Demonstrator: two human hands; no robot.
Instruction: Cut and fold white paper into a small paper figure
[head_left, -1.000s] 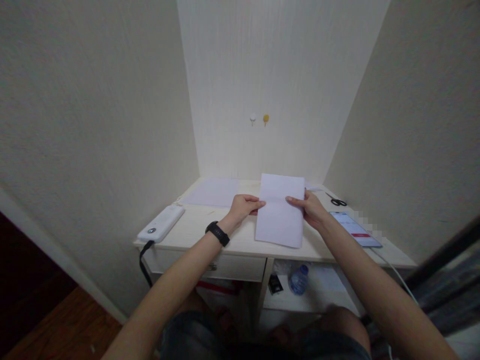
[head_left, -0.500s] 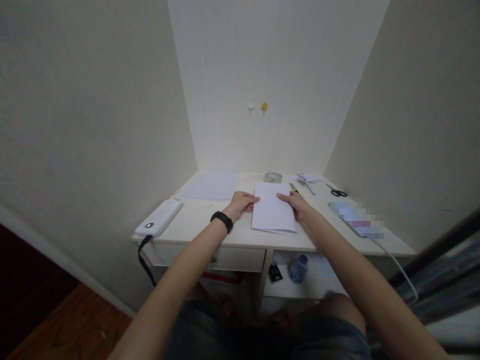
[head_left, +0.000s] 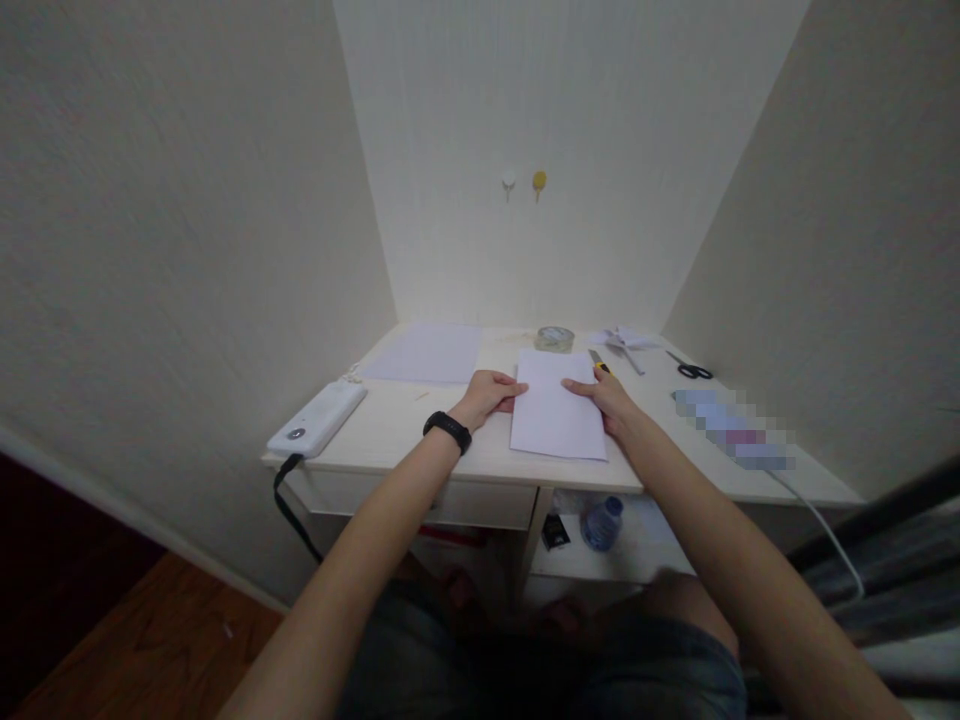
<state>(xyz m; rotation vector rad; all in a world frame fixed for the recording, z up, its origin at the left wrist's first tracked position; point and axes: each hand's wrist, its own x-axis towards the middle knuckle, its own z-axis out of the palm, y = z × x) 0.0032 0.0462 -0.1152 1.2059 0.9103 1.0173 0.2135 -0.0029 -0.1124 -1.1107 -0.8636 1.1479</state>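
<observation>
Pale-walled corner, with a white desk (head_left: 465, 455) pushed into it.

At the desk's left front corner: a white power bank (head_left: 319, 420), its black cable hanging over the edge. Behind it, toward the back left corner: a loose sheet (head_left: 427, 352), lying flat.

Left hand (head_left: 491, 392), black wristband (head_left: 447, 431) behind it, rested palm down on the desk, fingers close together and laid across the left edge of the paper (head_left: 559, 415).

Paper lay flat near the middle of the front edge, between the two hands. Looked folded, though its layers could not be told apart. Long axis ran from the front edge toward the back edge, the far short side pointing at the back wall, with barely any skew.

Right hand (head_left: 607, 400) pressed down on the paper's far right part, fingers stretched out and slightly spread, pinching nothing.

Judged as the flattening step: sheet held down by both hands. Any further crease would call for the edges kept matched and one hand pinning the sheet.

Along the back edge: tape roll (head_left: 554, 338), yellow knife (head_left: 598, 362) just beside the right hand, crumpled paper bits (head_left: 621, 340), scissors (head_left: 691, 370). Near the right edge: a phone (head_left: 731, 428), blurred.
</observation>
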